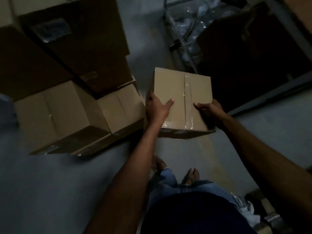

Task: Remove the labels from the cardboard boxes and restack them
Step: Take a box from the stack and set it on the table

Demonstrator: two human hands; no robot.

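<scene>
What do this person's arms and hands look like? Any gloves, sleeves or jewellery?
No gloves: the left hand and right hand are bare. The left forearm and right forearm are bare too, with no sleeve reaching into view. I see no watch, bracelet or ring, though the light is dim and the picture slightly blurred.

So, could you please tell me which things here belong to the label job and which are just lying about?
Job: held box, gripped by left hand and right hand; stacked boxes to its left.
Lying about: wire rack with plastic; white cloth at lower right.
</scene>
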